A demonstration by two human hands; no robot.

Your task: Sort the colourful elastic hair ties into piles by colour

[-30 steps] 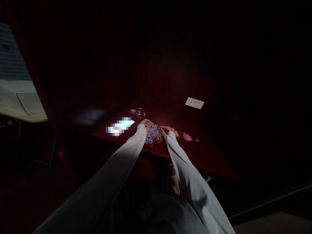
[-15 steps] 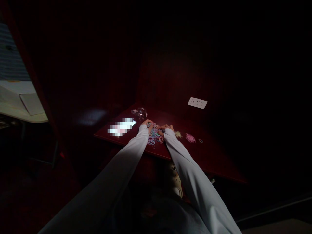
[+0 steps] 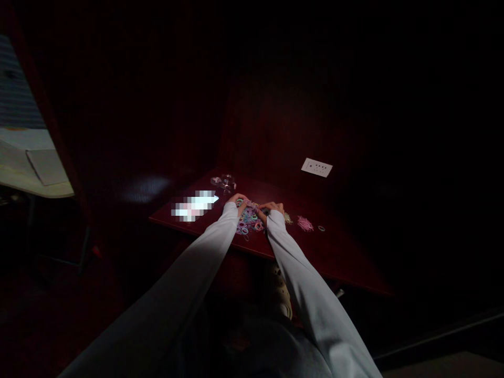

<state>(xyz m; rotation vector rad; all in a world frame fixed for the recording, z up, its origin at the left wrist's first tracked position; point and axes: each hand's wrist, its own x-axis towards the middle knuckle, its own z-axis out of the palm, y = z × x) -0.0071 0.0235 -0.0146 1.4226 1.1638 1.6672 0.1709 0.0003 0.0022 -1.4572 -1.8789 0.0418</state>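
Note:
A heap of small coloured elastic bands [image 3: 248, 223], mostly purple, pink and teal, lies near the front edge of the dark red desk [image 3: 252, 248]. My left hand [image 3: 237, 200] curves round the heap's left side, fingers and thumb apart, with a teal band [image 3: 240, 201] between them. From the right, my right hand [image 3: 272, 208] reaches across to the heap, its index finger and thumb spread at the bands. I see nothing gripped in either hand. Right of my right hand are a yellowish pile [image 3: 289, 218], a pink pile [image 3: 305, 223] and one loose band [image 3: 321, 228].
A bright, blurred-out phone-like screen [image 3: 196, 205] lies on the desk's left side. Behind it stands a clear container [image 3: 227, 182]. A white socket plate [image 3: 317, 167] is on the back panel. At far left, beyond the partition, a white box [image 3: 47, 165] rests on another table.
My right hand has shifted slightly right, and its fingers look more spread at the heap. My left hand stays at the heap's left side. The view has moved a little.

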